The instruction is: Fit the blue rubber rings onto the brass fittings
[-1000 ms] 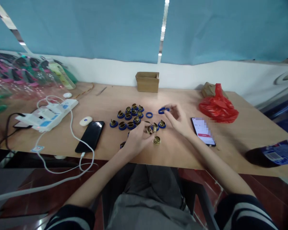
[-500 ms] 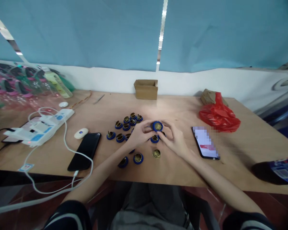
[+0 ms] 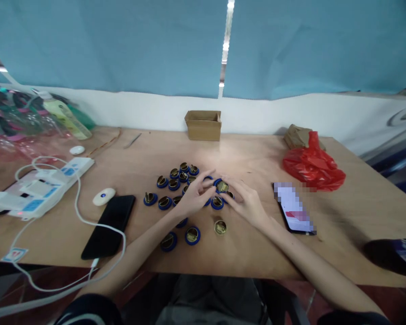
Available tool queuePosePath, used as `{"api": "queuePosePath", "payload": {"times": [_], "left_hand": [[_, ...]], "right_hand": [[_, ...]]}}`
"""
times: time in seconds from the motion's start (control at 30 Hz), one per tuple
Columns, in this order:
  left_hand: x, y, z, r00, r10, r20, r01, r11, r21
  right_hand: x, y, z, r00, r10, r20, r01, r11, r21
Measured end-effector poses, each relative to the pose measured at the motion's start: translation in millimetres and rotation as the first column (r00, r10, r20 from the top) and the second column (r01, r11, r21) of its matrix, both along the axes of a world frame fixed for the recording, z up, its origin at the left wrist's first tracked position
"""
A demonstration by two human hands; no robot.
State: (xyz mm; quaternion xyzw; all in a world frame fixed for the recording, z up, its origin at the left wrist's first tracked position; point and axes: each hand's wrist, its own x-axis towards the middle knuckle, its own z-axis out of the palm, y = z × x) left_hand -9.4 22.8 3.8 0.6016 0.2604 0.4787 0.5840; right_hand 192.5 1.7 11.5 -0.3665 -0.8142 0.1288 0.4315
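Blue-ringed brass disc: the one in hand (image 3: 223, 187) is on the near side of the cardboard box (image 3: 204, 128) and a touch right of it, brassy face tilted up.
Right hand: this one (image 3: 248, 203) has its fingers around the disc's right side, so yeah, it's grasping it.
Left hand: right up at the disc's other edge (image 3: 196, 196), thumb and fingers kinda spread. Honestly can't tell if they're gripping it or just next to it.
Other blue-ringed discs: a whole bunch (image 3: 173, 184) sitting on the table (image 3: 257, 253), mostly nearer than the box and off to its left, lots with a brassy flap sticking up.
Bare brass disc: a single one (image 3: 220, 227), straight out toward the person from the box, slightly right.
Phones: black one (image 3: 108, 227) nearer and left of the box, white cable by it; lit one (image 3: 292, 205) nearer and right, screen pixelated.
Power strip: white (image 3: 54, 189), well left of the box, plugs in it.
Red plastic bag: right of the box (image 3: 314, 167), bit nearer.
Dark bottle: lying down (image 3: 392, 255), far right of the box and much nearer.
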Motion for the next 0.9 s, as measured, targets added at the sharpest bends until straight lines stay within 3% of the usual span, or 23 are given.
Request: {"api": "queuePosePath", "payload": {"times": [0.13,0.4,0.77,0.9], "left_hand": [[-2,-3,-3.8,0.999,-0.032,0.013,0.033,0.999,-0.029],[0,-10,-6.0,1.0,0.021,0.011,-0.021,1.0,-0.007],[3,-19,-5.4,0.999,0.039,-0.026,-0.038,0.999,0.032],[3,-23,-0.8,0.999,0.03,-0.041,-0.028,0.999,0.045]], "right_hand": [[-1,-3,-5.1,0.999,0.002,-0.036,-0.005,0.996,-0.086],[4,-3,5.7,0.983,0.107,-0.15,-0.146,0.948,-0.282],[6,-6,-1.2,0.976,0.064,-0.208,-0.15,0.891,-0.428],[6,-11,-3.1,0.981,0.028,-0.192,-0.101,0.918,-0.383]]}}
